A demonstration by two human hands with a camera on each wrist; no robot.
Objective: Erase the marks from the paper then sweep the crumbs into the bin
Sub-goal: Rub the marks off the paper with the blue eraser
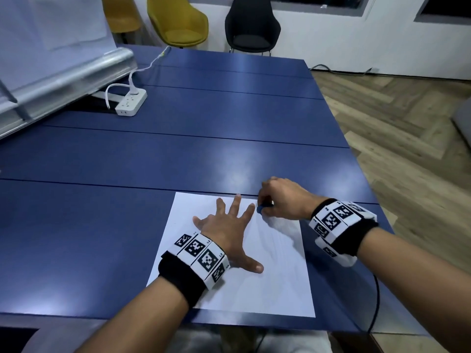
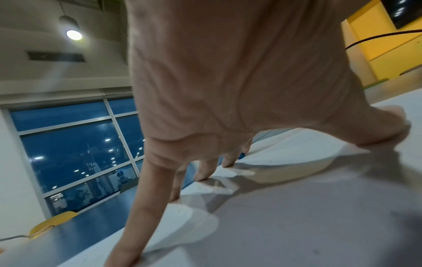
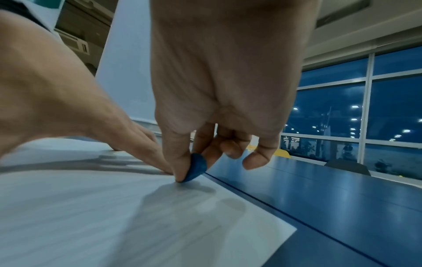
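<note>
A white sheet of paper lies on the blue table near its front edge. My left hand is spread flat on the paper, fingers straight and pressing it down. My right hand pinches a small blue eraser between thumb and forefinger at the sheet's far right corner. In the right wrist view the eraser touches the paper just beside my left fingertips. No pencil marks or crumbs are plain to see. No bin is in view.
A white power strip with its cable sits at the far left of the table, beside a tilted board stand. Yellow and black chairs stand beyond the far edge. Wooden floor lies to the right.
</note>
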